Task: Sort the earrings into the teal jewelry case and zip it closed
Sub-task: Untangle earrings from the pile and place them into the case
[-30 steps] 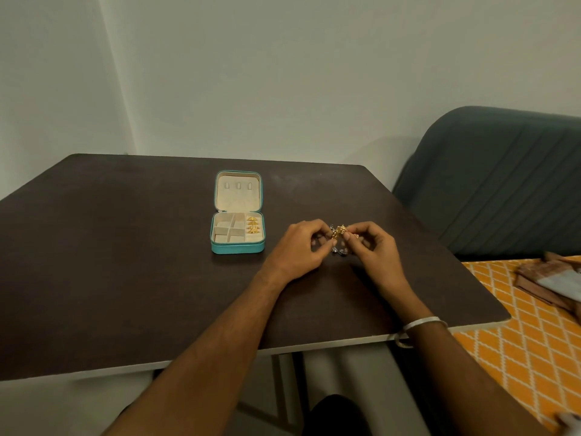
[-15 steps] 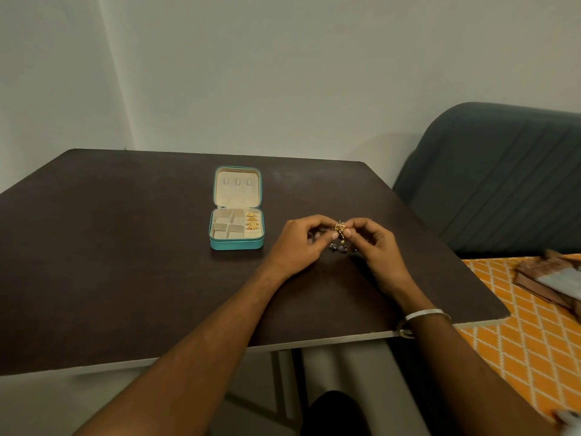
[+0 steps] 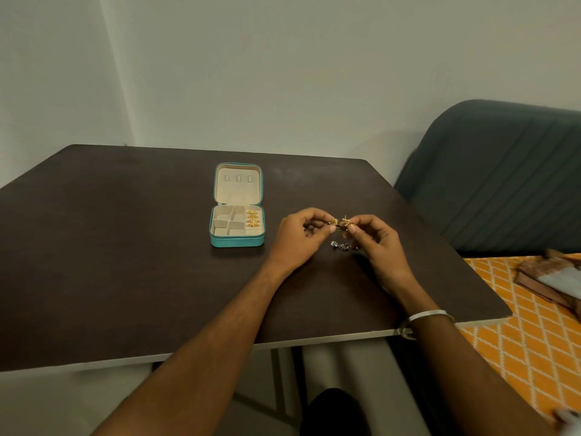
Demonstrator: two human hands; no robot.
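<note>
Both the left hand (image 3: 297, 236) and right hand (image 3: 375, 243) pinch gold earrings (image 3: 339, 222) right of the open teal jewelry case (image 3: 237, 242). Best to separate them gently, then lower each into a free compartment.

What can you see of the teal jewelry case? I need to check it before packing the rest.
The teal jewelry case is small, square with rounded corners, lying open on the dark table, lid flat toward the wall. The lining looks cream and velvety. The lid holds three small loops. The base is split by dividers into small compartments on the left and a long one on the right, where gold earrings sit in a row. Neither hand touches it.
</note>
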